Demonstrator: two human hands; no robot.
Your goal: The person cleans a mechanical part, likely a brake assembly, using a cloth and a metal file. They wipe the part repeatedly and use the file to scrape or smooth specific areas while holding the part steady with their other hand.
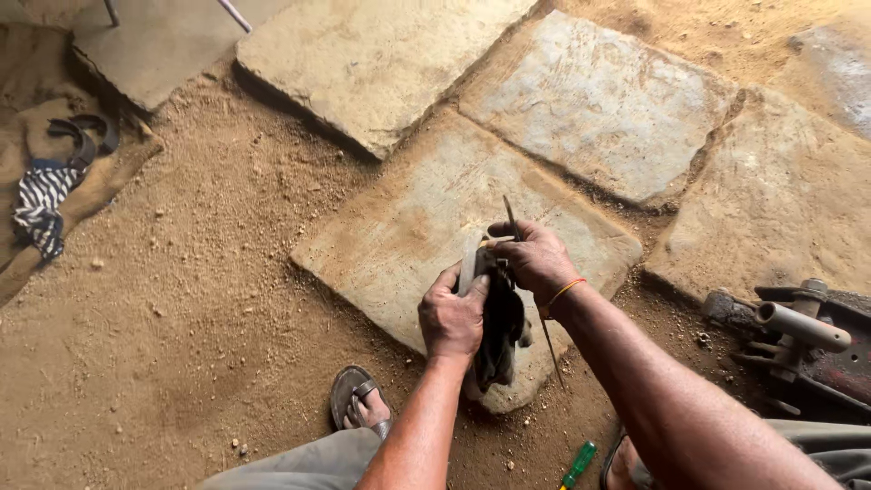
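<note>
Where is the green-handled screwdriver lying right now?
In the head view, the green-handled screwdriver lies on the dirt floor at the bottom edge, between the person's two sandalled feet, below the right forearm.

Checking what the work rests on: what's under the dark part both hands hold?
A flat stone slab set in sandy dirt lies under the dark part. The left hand and right hand cover its upper end.

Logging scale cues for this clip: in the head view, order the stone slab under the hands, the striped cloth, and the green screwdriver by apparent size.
1. Stone slab, far the largest.
2. Striped cloth.
3. Green screwdriver, smallest; only its handle end shows clearly, and it lies nearer the camera, so its true size is unsure.
</note>
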